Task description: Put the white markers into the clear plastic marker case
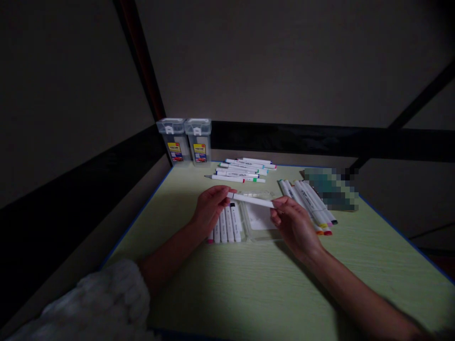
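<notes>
A white marker point(253, 200) is held level between my two hands, above the table. My left hand point(212, 208) pinches its left end, near a thin dark ring. At the other end, the fingertips of my right hand point(293, 222) close on it. Below the marker lies an open clear plastic case point(263, 234). Its left half holds a row of white markers point(227, 227), one with a dark cap and one with a pink end, partly covered by my left hand. A white sheet shows in the right half.
Two lidded clear boxes point(172, 142) with yellow labels stand at the back left. Loose markers point(241, 170) lie behind the case. A banded bundle of markers point(309, 203) is to the right, beside a blurred-out item point(330, 189). Walls border the table point(270, 289).
</notes>
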Demonstrator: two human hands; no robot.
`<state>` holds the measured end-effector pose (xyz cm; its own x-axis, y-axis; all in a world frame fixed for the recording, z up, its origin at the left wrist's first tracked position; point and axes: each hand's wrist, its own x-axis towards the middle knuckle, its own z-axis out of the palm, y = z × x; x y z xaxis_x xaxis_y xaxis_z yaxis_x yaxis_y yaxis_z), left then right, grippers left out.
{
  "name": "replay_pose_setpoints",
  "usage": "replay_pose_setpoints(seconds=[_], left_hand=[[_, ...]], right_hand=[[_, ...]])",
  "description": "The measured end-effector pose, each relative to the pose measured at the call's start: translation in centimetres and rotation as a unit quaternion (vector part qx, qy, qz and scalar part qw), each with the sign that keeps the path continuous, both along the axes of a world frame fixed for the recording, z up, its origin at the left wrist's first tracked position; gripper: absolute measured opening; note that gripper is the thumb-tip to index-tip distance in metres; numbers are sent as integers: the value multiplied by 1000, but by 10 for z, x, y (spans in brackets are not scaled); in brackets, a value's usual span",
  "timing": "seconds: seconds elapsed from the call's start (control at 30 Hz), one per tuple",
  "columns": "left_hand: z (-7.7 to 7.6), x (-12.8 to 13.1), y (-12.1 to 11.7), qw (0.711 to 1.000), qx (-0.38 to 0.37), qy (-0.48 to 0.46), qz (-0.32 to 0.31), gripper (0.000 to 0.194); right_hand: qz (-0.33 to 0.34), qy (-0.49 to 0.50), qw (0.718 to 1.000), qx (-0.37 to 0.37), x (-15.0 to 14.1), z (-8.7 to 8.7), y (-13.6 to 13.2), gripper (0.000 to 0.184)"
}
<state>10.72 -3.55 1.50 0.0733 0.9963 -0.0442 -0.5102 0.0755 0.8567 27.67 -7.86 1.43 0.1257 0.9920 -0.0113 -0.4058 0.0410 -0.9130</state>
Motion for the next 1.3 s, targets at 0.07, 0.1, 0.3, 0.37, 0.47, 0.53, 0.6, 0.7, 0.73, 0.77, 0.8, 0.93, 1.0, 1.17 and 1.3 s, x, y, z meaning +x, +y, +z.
replay_pose_setpoints(seconds=[0.07, 0.1, 0.3, 0.37, 0.47, 0.53, 0.6, 0.7, 0.73, 0.77, 0.8, 0.93, 1.0, 1.17, 1.3], left_hand=[[0, 0, 0, 1000, -4, -7, 2, 11], [1, -1, 0, 1000, -6, -10, 4, 11], [0, -1, 0, 1000, 7, -9, 8, 12], [0, -1, 0, 1000, 14, -11, 6, 12], [1, -1, 0, 1000, 16, -12, 2, 12], [1, -1, 0, 1000, 13, -12, 2, 12], [2, -1, 0, 1000, 11, -13, 1, 12], [2, -2, 0, 1000, 12, -13, 1, 11], [2, -2, 0, 1000, 12, -13, 1, 11], [2, -2, 0, 1000, 12, -13, 2, 11], [2, -2, 0, 1000, 11, -14, 3, 11], [2, -1, 1, 1000, 10, -16, 7, 11], [1, -1, 1, 1000, 14, -17, 8, 10], [0, -2, 1, 1000, 19, -21, 3, 11], [1, -2, 1, 999, 7, -29, 11, 14]], right_hand=[[3, -4, 1000, 6, -1, 1, -1, 16], [5, -3, 1000, 9, -2, 1, -1, 18], [17, -2, 1000, 6, -3, -1, -2, 27], [16, -1, 1000, 3, -2, -1, -2, 27], [9, 3, 1000, 0, -2, -1, -1, 25], [5, 3, 1000, 0, -2, -1, -1, 24], [1, 4, 1000, -1, -2, -1, -2, 24], [-3, 6, 1000, -5, -3, -1, -2, 24], [-5, 6, 1000, -6, -3, -1, -2, 24], [-7, 5, 1000, -6, -3, -1, -2, 24], [-10, 4, 1000, -6, -3, -1, -1, 25], [-19, 1, 1000, -8, -2, -3, 0, 26], [-21, -1, 1000, -6, -2, -3, 1, 26], [-23, -19, 1000, 3, -3, -4, 0, 25], [-21, -37, 999, 8, -3, -4, 0, 24]])
